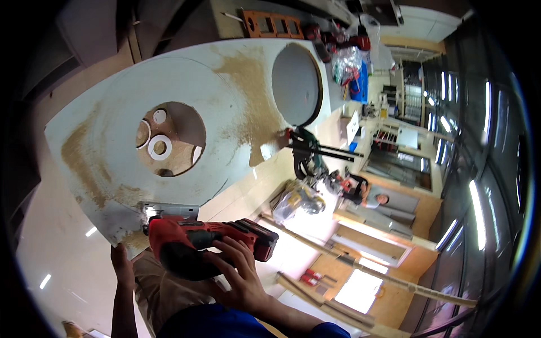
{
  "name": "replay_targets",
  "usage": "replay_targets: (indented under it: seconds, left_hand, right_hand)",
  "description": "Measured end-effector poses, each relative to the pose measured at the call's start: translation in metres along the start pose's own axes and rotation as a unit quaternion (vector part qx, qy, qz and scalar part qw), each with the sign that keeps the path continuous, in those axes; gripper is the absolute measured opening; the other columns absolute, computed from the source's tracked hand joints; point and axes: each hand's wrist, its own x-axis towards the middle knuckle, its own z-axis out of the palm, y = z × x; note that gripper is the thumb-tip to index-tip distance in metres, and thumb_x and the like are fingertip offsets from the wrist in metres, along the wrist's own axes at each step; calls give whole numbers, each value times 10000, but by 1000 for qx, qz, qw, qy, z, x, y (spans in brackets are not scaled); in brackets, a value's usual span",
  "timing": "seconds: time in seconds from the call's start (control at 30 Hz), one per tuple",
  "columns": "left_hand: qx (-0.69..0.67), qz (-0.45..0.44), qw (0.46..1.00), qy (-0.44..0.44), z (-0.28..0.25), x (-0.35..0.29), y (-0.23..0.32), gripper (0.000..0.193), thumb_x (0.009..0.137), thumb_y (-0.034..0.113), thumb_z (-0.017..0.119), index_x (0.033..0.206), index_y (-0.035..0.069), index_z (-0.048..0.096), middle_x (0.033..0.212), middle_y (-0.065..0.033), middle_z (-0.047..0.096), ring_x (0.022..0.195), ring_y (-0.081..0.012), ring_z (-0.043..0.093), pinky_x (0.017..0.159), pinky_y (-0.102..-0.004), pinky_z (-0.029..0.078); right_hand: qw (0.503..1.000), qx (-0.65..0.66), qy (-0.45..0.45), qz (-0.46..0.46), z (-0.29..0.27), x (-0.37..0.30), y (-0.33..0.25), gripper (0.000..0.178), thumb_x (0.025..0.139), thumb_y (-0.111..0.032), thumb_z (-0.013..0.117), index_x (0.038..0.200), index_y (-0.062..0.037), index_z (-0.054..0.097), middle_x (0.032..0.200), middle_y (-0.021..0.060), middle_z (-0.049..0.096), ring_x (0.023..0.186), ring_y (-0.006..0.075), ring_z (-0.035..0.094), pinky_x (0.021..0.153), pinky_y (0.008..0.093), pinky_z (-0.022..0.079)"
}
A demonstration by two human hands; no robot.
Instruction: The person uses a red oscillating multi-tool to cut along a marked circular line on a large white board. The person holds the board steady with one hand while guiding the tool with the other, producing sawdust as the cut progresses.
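My right hand [239, 273] is wrapped round the handle of a red and black cordless jigsaw [174, 242]. Its metal base plate [186, 212] rests on the near edge of a large white board [225, 112], and a light glows by the blade, which I cannot make out. My left hand [122, 265] grips the board's near left corner; part of its fingers is hidden. Two round openings are cut in the board. Through the smaller one, round offcuts [160, 147] show below. Brown sawdust [248, 84] lies in patches on the surface.
Beyond the board lie an orange spirit level [272, 24], red power tools [338, 40] and a blue bin [359, 81]. A green and black tool with rails [307, 151] stands off the right edge. Farther right are a plastic-wrapped bundle [298, 203] and another person [369, 194].
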Motion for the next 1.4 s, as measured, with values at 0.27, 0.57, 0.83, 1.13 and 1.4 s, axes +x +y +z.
replay_targets:
  seconds: [0.27, 0.57, 0.83, 1.13, 1.4]
  left_hand:
    - [24, -4, 999, 41, -8, -4, 12, 577, 1089, 399, 488, 1521, 27, 397, 1508, -159, 456, 1371, -320, 498, 1070, -518, 495]
    - [179, 8, 973, 146, -21, -43, 27, 612, 1085, 391, 458, 1510, -45, 404, 1531, -214, 456, 1411, -345, 459, 1185, -486, 364]
    - [665, 264, 680, 160, 41, -76, 156, 669, 1086, 428, 409, 1516, -84, 399, 1544, -257, 456, 1452, -361, 423, 1236, -478, 285]
    - [804, 266, 337, -411, 317, -109, 248, 952, 679, 432, 891, 1394, -52, 492, 1392, -293, 544, 1333, -470, 514, 1100, -625, 382]
    - [825, 281, 336, -358, 304, -96, 202, 429, 814, 83, 751, 1207, -10, 606, 967, -222, 722, 863, -372, 742, 799, -423, 573]
  right_hand:
    - [777, 540, -100, 307, 32, -173, 55, 226, 940, -98, 691, 1153, -26, 668, 1214, 204, 687, 1074, 316, 686, 939, 511, 535]
    - [517, 767, -8, 379, 15, -92, 167, 1140, 881, -729, 603, 1627, -13, 124, 1664, 198, 258, 1527, 313, 321, 1246, 485, 275]
    - [601, 743, -39, 292, 30, -104, 184, 1322, 747, -844, 682, 1604, 34, 189, 1650, 193, 282, 1544, 302, 277, 1252, 455, 214]
    - [651, 731, 87, 185, 64, -93, 184, 1085, 854, -804, 604, 1506, 43, 418, 1511, 170, 506, 1432, 256, 460, 1204, 404, 326]
    - [676, 677, 220, 191, 105, -107, 177, 650, 1095, -513, 398, 1448, 20, 513, 1360, 123, 640, 1267, 198, 605, 1080, 342, 471]
